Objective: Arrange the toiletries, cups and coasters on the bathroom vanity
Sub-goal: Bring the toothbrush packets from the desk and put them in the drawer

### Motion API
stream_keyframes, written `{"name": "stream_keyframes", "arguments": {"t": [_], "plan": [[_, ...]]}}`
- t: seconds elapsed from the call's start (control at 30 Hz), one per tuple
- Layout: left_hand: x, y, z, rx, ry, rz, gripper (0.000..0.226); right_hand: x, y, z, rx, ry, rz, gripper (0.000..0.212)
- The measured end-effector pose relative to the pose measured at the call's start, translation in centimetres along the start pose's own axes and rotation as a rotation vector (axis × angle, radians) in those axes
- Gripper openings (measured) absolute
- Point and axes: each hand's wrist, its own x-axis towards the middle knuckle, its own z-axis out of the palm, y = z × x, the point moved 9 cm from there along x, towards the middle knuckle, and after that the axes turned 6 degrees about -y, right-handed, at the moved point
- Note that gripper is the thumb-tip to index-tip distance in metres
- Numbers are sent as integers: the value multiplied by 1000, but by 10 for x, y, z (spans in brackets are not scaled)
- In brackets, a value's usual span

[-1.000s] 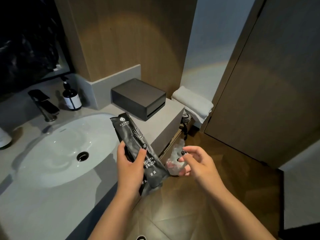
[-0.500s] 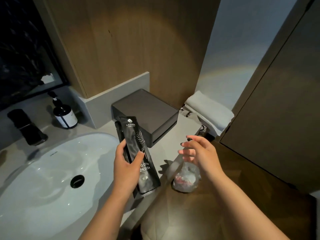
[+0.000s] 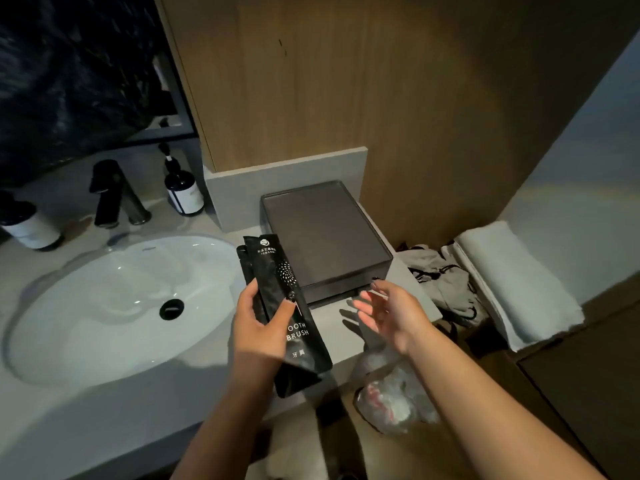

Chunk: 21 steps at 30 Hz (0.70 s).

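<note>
A pale grey stone counter runs under a wood-panelled wall, with a white oval basin sunk into it and a dark mirror behind. At the back stand a black tap and a dark pump bottle with a white label; another dark labelled bottle sits at the far left. A dark grey flat-topped box rests in the right corner. Beyond the counter's end lie a folded white towel and crumpled grey cloth bags. A clear plastic bag hangs below the edge. The left hand grips black glossy toothbrush sachets above the counter, just in front of the box. The right hand, fingers spread and empty, hovers near the box's front.
</note>
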Motion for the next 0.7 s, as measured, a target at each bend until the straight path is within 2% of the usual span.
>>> {"name": "stream_keyframes", "arguments": {"t": [0.1, 0.27, 0.47, 0.7], "plan": [[-11, -2, 5, -25, 43, -38, 43, 18, 3, 2, -2, -57, 70, 12], [-23, 2, 2, -8, 83, -76, 41, 36, 14, 10, 27, -101, 118, 38], [-38, 0, -15, -86, 118, -113, 42, 37, 18, 23, 153, -86, 120, 26], [-56, -1, -31, -122, 131, -122, 42, 36, 25, 22, 215, -112, 107, 38]]}}
